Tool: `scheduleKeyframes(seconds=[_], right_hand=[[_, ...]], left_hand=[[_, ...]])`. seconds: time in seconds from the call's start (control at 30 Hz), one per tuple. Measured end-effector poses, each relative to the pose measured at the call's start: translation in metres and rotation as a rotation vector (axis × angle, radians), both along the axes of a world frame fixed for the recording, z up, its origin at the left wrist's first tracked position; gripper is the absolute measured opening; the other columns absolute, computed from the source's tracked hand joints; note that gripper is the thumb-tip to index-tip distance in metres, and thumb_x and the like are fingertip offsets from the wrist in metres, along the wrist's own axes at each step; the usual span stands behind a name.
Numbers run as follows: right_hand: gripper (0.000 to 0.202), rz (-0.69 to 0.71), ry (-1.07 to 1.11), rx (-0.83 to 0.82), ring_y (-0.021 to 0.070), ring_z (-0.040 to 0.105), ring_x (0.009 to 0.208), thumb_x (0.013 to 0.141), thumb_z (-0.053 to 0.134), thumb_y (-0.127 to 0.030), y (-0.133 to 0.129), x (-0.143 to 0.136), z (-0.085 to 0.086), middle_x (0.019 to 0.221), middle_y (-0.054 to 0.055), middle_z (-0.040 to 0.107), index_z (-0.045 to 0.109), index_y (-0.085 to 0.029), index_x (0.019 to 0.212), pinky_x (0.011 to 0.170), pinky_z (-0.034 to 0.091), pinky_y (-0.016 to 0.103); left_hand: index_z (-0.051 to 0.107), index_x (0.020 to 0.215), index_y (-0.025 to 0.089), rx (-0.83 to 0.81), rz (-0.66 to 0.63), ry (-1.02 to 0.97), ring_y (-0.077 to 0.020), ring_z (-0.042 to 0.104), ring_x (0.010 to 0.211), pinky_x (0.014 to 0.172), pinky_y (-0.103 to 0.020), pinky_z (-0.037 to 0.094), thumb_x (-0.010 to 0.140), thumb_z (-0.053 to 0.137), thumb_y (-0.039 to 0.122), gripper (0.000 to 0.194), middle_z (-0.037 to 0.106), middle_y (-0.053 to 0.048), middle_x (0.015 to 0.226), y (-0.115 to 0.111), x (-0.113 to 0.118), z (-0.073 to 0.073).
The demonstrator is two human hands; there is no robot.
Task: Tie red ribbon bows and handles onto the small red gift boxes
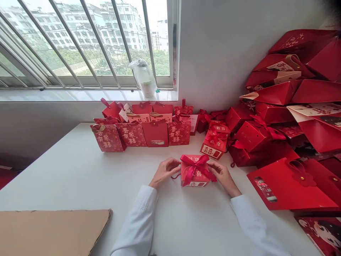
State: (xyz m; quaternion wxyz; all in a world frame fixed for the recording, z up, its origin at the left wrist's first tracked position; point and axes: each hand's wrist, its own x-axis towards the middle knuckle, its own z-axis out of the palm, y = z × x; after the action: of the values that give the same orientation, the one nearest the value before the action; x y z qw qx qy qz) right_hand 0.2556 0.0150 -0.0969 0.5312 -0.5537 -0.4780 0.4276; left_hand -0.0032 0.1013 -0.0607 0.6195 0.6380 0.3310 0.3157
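Observation:
A small red box (195, 177) with white-and-gold print stands on the white table, a crimson ribbon bow (196, 165) tied on its top. My left hand (165, 172) is at the box's left side, thumb and fingers closed together by a dark red cord. On the right side my right hand (224, 177) has its fingers closed at the bow's ribbon end, against the box. Just behind, a similar red box with a bow (215, 142) leans on the table.
Rows of red gift bags (156, 133) stand at the back. A big heap of red boxes and bags (287, 131) fills the right side. Brown cardboard (53, 231) lies front left on the white table (71, 170). A bagged cup (147, 81) sits on the windowsill.

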Motion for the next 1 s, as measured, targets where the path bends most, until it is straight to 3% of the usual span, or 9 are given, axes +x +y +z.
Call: scheduleKeyframes(seconds=[0.1,0.27,0.6,1.0], right_hand=[[0.029,-0.004,0.043,-0.004,0.0121,0.045,0.056,0.08,0.064,-0.046,0.003,0.005,-0.001,0.06,-0.002,0.051,0.06,-0.019,0.072,0.052,0.037,0.024],[0.033,-0.018,0.121,0.015,0.0116,0.04,0.058,0.079,0.063,-0.046,0.003,0.011,0.001,0.06,-0.002,0.048,0.053,-0.019,0.065,0.056,0.032,0.025],[0.029,0.033,0.167,-0.01,0.0124,0.041,0.06,0.077,0.066,-0.041,0.005,0.013,0.008,0.061,-0.001,0.051,0.054,-0.018,0.064,0.059,0.03,0.027],[0.036,0.071,0.24,-0.012,0.017,0.05,0.07,0.074,0.067,-0.046,0.003,0.022,0.014,0.057,0.0,0.049,0.051,-0.019,0.057,0.065,0.036,0.028]], left_hand=[[0.06,0.077,0.014,0.02,0.0,0.013,-0.0164,0.055,0.081,0.074,-0.026,0.043,0.074,0.069,0.039,0.027,0.058,-0.004,0.087,0.003,0.001,-0.003],[0.055,0.077,0.015,0.004,-0.008,0.037,-0.0146,0.053,0.076,0.071,-0.024,0.041,0.08,0.062,0.04,0.026,0.057,-0.003,0.081,0.008,0.0,-0.004],[0.052,0.073,0.016,-0.023,-0.001,0.039,-0.0122,0.05,0.069,0.064,-0.022,0.037,0.077,0.063,0.036,0.023,0.054,0.0,0.075,0.016,0.004,-0.004],[0.052,0.07,0.016,-0.045,-0.025,0.036,-0.0133,0.052,0.07,0.066,-0.023,0.039,0.072,0.064,0.032,0.02,0.057,0.0,0.073,0.024,0.007,-0.003]])
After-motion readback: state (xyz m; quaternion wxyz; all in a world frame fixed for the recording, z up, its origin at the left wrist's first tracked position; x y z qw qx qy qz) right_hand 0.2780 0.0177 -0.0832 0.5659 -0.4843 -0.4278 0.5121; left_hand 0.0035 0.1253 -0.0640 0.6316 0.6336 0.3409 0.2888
